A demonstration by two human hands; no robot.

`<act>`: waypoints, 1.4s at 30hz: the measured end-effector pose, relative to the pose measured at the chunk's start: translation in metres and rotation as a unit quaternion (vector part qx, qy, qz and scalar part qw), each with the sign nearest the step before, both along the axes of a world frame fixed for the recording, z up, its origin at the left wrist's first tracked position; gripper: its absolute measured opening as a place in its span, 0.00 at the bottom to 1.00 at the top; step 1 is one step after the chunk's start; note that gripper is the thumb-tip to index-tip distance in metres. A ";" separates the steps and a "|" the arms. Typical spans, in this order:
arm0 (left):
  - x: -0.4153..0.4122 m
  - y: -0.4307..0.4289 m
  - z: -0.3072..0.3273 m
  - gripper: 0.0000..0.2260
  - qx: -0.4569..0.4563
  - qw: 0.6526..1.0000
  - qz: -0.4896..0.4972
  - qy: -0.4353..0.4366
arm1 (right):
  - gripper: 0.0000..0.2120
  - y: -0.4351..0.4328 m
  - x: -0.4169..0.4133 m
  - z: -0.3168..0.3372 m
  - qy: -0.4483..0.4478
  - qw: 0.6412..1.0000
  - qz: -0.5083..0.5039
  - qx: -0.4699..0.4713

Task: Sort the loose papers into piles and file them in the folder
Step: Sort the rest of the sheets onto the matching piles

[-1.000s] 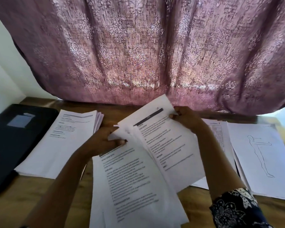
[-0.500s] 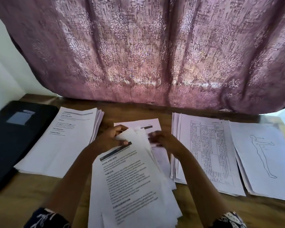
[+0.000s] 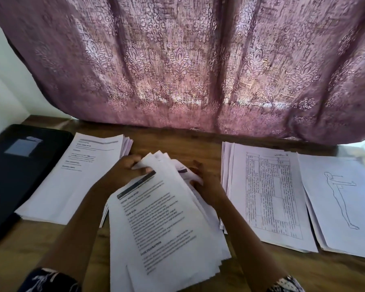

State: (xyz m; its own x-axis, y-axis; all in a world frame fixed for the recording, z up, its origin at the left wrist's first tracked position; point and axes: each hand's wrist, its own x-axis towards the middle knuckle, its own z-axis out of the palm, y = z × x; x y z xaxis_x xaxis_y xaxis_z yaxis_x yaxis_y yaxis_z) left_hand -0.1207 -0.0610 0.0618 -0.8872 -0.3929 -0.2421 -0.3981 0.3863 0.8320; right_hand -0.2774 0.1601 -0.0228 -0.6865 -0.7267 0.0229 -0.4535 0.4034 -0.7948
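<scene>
Papers [image 3: 167, 218] were mid-sort: left hand [image 3: 122, 173] gripped stack top, right hand [image 3: 207, 186] pinched a lower sheet [image 3: 185, 173]; next move probably needed it slid free, matched to a pile [image 3: 268, 192].

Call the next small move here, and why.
Probably: right hand slides one sheet off the stack at its splayed right edge, to sort it. Left hand pinches its top corner, the sheets are fanned, and the folder lies shut, so sorting seems unfinished.

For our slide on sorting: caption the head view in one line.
Left hand and right hand hold a fanned stack between sorted piles, folder at far left.
</scene>
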 end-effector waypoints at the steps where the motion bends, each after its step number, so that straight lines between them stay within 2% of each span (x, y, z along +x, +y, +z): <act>1: -0.008 0.003 -0.001 0.27 -0.020 1.000 -0.002 -0.003 | 0.27 0.003 0.005 0.003 -0.061 0.998 0.006 -0.023; 4: -0.037 0.020 -0.002 0.27 -0.049 0.998 0.009 -0.027 | 0.26 0.015 0.018 0.003 -0.194 0.975 0.008 -0.110; 9: -0.067 0.047 -0.008 0.21 -0.093 0.995 -0.003 -0.022 | 0.31 0.033 0.024 0.008 -0.325 0.937 -0.041 -0.119; 12: -0.069 0.052 -0.018 0.20 -0.075 0.997 0.006 0.016 | 0.20 0.034 0.027 0.010 -0.337 0.937 -0.053 -0.073; 15: -0.061 0.040 -0.036 0.29 -0.036 0.994 0.063 0.077 | 0.10 0.032 0.026 0.017 -0.319 0.940 -0.100 -0.069; 18: -0.048 0.018 -0.033 0.42 -0.043 0.965 0.218 0.136 | 0.08 0.031 0.015 0.034 -0.316 0.932 -0.124 -0.129; 19: -0.041 0.009 -0.029 0.44 -0.002 0.964 0.233 0.125 | 0.07 0.032 0.011 0.041 -0.319 0.926 -0.127 -0.159; 20: -0.034 0.001 -0.028 0.44 0.081 0.963 0.221 0.134 | 0.06 0.033 0.009 0.050 -0.328 0.916 -0.131 -0.190; 21: -0.027 -0.002 -0.027 0.41 0.202 0.950 0.199 0.127 | 0.06 0.033 0.007 0.059 -0.339 0.905 -0.131 -0.222; 22: -0.021 -0.001 -0.026 0.34 0.313 0.925 0.182 0.111 | 0.06 0.033 0.006 0.068 -0.347 0.896 -0.127 -0.247; 23: -0.018 0.007 -0.022 0.24 0.379 0.903 0.176 0.096 | 0.07 0.031 0.007 0.076 -0.354 0.889 -0.122 -0.262; 24: -0.016 0.019 -0.014 0.16 0.395 0.897 0.170 0.099 | 0.07 0.028 0.009 0.084 -0.362 0.886 -0.113 -0.268; 25: -0.017 0.030 -0.006 0.12 0.374 0.904 0.170 0.115 | 0.08 0.025 0.012 0.092 -0.363 0.887 -0.096 -0.268; 28: -0.028 0.062 0.033 0.13 0.275 0.913 0.168 0.250 | 0.10 0.012 0.022 0.119 -0.312 0.911 -0.047 -0.264; 31: -0.025 0.087 0.060 0.15 0.114 0.907 0.163 0.371 | 0.10 0.005 0.031 0.148 -0.142 0.937 -0.099 -0.302; 33: -0.021 0.099 0.067 0.14 -0.001 0.897 0.178 0.405 | 0.16 0.003 0.034 0.159 -0.041 0.930 -0.153 -0.331; 36: -0.030 0.097 0.050 0.18 -0.015 0.892 0.217 0.396 | 0.16 -0.003 0.031 0.140 0.038 0.939 -0.194 -0.280; 38: -0.041 0.093 0.024 0.18 0.017 0.918 0.245 0.310 | 0.15 -0.011 0.027 0.111 -0.006 0.958 -0.197 -0.208; 40: -0.048 0.086 -0.004 0.14 0.039 0.939 0.262 0.217 | 0.14 -0.017 0.024 0.088 -0.083 0.958 -0.199 -0.187; 42: -0.050 0.079 -0.015 0.12 0.022 0.940 0.256 0.224 | 0.11 -0.020 0.022 0.084 -0.083 0.953 -0.198 -0.212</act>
State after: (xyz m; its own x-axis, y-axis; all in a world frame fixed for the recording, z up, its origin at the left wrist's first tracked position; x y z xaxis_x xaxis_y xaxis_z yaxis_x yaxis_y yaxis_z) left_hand -0.1709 0.0178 0.0470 -0.6009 -0.7948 0.0846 -0.1276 0.1999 0.9715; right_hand -0.2550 0.1397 0.0610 -0.9253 -0.3587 0.1234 -0.1855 0.1441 -0.9720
